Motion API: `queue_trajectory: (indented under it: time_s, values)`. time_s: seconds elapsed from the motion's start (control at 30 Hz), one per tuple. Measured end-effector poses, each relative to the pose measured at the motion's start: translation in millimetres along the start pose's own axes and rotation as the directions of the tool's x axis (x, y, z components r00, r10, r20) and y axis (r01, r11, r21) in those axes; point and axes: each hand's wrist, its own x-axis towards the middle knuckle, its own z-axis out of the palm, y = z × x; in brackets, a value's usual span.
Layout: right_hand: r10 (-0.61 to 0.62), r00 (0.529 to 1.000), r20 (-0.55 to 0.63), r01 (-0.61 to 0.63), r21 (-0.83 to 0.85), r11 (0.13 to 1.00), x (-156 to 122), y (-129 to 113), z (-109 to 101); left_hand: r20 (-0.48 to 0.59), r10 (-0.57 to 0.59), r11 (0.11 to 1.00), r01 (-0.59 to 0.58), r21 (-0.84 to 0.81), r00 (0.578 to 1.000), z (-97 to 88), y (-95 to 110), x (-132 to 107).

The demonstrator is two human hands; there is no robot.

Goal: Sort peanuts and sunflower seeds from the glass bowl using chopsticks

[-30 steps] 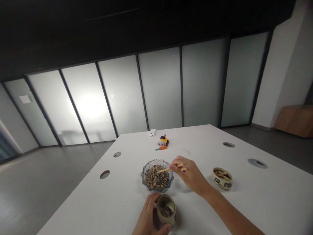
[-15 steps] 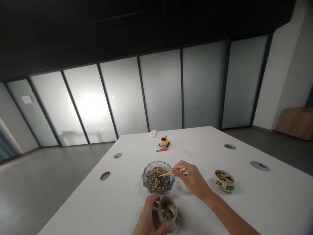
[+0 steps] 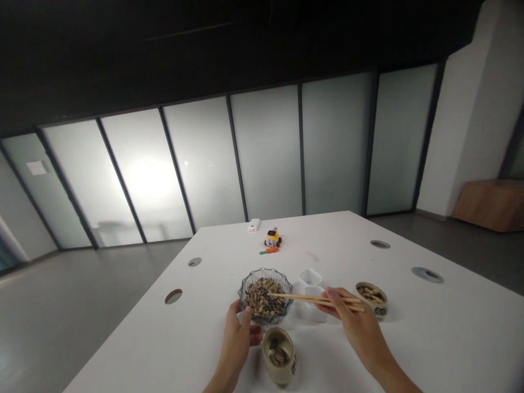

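A glass bowl point(image 3: 285, 279) of sunflower seeds point(image 3: 262, 297) stands in front of me. At its near left rim is my left hand point(image 3: 239, 333), fingers apart, thumb over the edge; whether it presses on the glass I cannot tell. Just right of that hand, a small ceramic cup point(image 3: 279, 371) with a few seeds inside stands on the table. My right hand point(image 3: 354, 319) is closed around a pair of wooden chopsticks point(image 3: 301, 297), whose tips reach into the seeds. Whether the tips pinch a seed is too small to see.
White plastic containers point(image 3: 310, 277) sit right of the bowl, partly behind my right hand. Beyond that hand is a ceramic bowl point(image 3: 379, 311) of peanuts. Farther back lie a toy carrot point(image 3: 270, 250), a yellow toy car point(image 3: 272, 238) and a white box-shaped device point(image 3: 254, 225). Round holes pierce the table point(image 3: 143, 338).
My left hand has let go of the ceramic cup and moved up to the glass bowl's rim. My right hand has shifted right with the chopsticks, uncovering the white containers.
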Motion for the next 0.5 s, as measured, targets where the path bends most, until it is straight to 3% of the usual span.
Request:
queue_trajectory:
  time_s: [0.2, 0.5]
  values:
    - [-0.045, 0.998, 0.034, 0.048, -0.083, 0.995, -6, 3, -7, -0.001, 0.031, 0.992, -0.03, 0.121, 1.0, 11.2, 0, -1]
    - [-0.106, 0.994, 0.025, 0.108, -0.219, 0.97, -14, -13, -11, 0.019, 0.007, 0.974, -0.011, 0.227, 1.0, 15.4, 5, 4]
